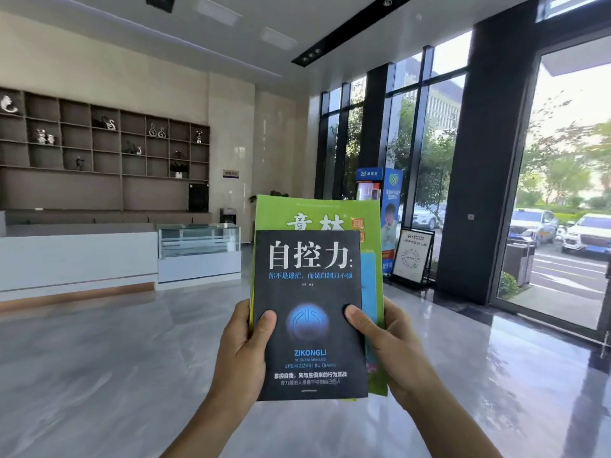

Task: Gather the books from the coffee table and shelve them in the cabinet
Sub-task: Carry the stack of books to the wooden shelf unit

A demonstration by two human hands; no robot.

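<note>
I hold a small stack of books upright in front of me with both hands. The front one is a black book (309,292) with white Chinese title and a glowing blue emblem. Behind it stands a larger green book (317,213), its top and right edge showing. My left hand (243,355) grips the stack's left edge, thumb on the black cover. My right hand (390,355) grips the right edge, thumb also on the cover. A brown wall cabinet (99,193) of open cubbies stands far off at the left. No coffee table is in view.
A white counter (76,259) and a glass display case (198,241) stand below the cabinet. Small ornaments fill several cubbies. At the right are tall windows, a blue kiosk (377,193), a sign stand (411,256) and a glass door. Glossy grey floor stretches between.
</note>
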